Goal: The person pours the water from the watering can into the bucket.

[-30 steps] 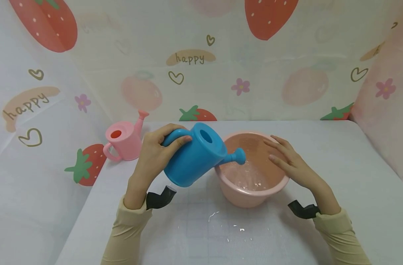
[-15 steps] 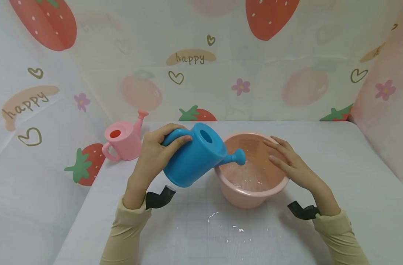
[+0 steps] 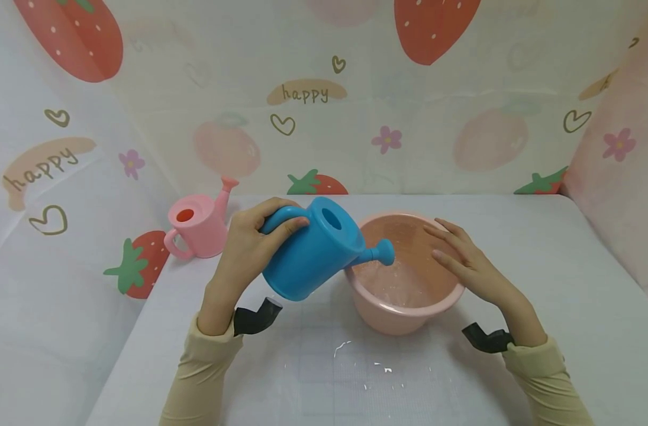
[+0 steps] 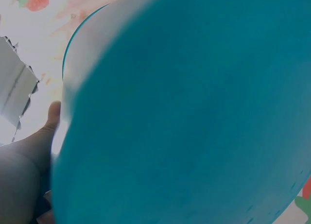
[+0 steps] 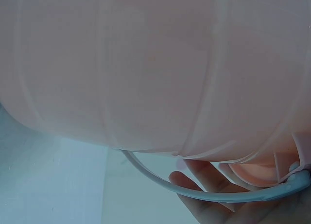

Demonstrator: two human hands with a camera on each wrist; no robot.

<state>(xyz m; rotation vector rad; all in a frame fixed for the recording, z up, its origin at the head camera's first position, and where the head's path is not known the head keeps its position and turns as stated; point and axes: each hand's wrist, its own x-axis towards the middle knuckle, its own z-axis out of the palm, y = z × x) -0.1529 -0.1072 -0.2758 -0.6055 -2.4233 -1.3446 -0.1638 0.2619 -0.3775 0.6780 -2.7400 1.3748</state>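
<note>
My left hand (image 3: 249, 242) grips the handle of a blue watering can (image 3: 308, 260), thumb on top. The can hangs tilted to the right, its spout head over the near-left part of a pink bucket (image 3: 393, 322). Inside the bucket lies water (image 3: 393, 287) with a disturbed surface. On the bucket's right side my right hand (image 3: 470, 269) holds the rim, with some fingers over the inside. The right wrist view shows other fingers (image 5: 214, 175) outside the wall, behind a grey-blue bail handle (image 5: 233, 196). The can's body fills most of the left wrist view.
A pink watering can (image 3: 201, 231) stands at the table's back left. Wet, shiny spots (image 3: 382, 368) lie on the white table cover (image 3: 313, 378) in front of the bucket. Printed sheets (image 3: 409, 100) wall the table at the back and sides.
Both hands, the blue watering can and the bucket hold nearly the same positions. Bright splash glints on the water below the spout have grown fewer.
</note>
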